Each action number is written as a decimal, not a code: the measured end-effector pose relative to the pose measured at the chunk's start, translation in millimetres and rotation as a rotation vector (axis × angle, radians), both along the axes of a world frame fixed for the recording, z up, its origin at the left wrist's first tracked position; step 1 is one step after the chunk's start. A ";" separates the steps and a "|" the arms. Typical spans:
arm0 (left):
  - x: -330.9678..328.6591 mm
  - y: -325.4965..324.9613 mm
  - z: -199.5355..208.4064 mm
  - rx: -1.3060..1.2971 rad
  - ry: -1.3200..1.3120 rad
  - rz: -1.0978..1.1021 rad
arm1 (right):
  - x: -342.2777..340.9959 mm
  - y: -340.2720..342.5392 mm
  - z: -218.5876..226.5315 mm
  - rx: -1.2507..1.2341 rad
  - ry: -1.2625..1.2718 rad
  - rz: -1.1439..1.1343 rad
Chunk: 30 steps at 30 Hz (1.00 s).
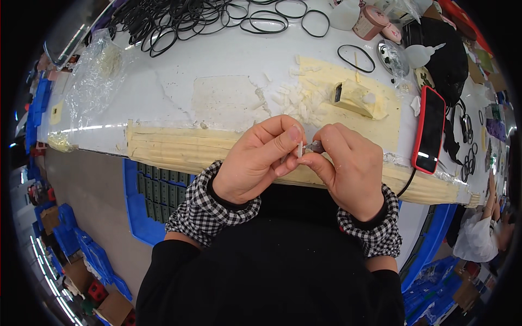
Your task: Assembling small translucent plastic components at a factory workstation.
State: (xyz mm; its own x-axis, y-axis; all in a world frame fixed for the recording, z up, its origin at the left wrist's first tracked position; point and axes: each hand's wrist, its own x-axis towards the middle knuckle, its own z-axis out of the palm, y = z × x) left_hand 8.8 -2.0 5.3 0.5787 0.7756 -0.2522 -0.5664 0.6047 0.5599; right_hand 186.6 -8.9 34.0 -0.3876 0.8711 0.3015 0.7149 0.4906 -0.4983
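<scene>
A small white strip [299,150] is pinched upright between the thumb and fingers of my left hand [255,160], near the table's front edge. My right hand [354,171] is closed on a small tool with a dark grey grip [316,146]. Its thin metal tip meets the strip or lies right beside it; the exact contact is too small to tell. Most of the tool is hidden in my fingers. Just beyond my hands, many loose white pieces [283,100] lie scattered, partly on a yellow taped sheet [375,127]. A yellow tape-wrapped block [356,100] rests on that sheet.
Black rubber rings [179,22] are heaped at the far left. Clear plastic film [98,81] lies left. A red-rimmed phone [429,130] is at the right, with a metal tin [392,58] and white squeeze bottle [421,56] behind. Padded yellow tape [179,148] covers the front edge.
</scene>
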 end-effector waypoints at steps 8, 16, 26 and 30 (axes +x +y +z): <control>0.2 -0.9 -0.1 0.015 0.022 0.002 | -0.5 -1.9 -0.9 0.009 -0.036 -0.010; -0.8 -2.0 0.9 0.011 0.025 0.012 | -1.5 -2.2 -0.6 0.023 -0.027 -0.024; -0.5 -2.2 2.2 0.017 0.072 0.011 | 0.7 -2.8 -2.1 0.013 -0.051 -0.010; -0.1 -2.6 3.5 0.014 0.082 0.015 | 2.3 -2.0 -5.7 0.046 -0.051 -0.008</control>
State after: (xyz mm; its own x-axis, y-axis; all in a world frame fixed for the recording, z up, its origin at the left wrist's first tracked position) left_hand 8.7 -4.6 8.8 0.5447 0.7878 -0.2877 -0.5272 0.5884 0.6131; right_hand 188.9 -10.9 28.4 -0.3967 0.8600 0.3209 0.7428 0.5062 -0.4383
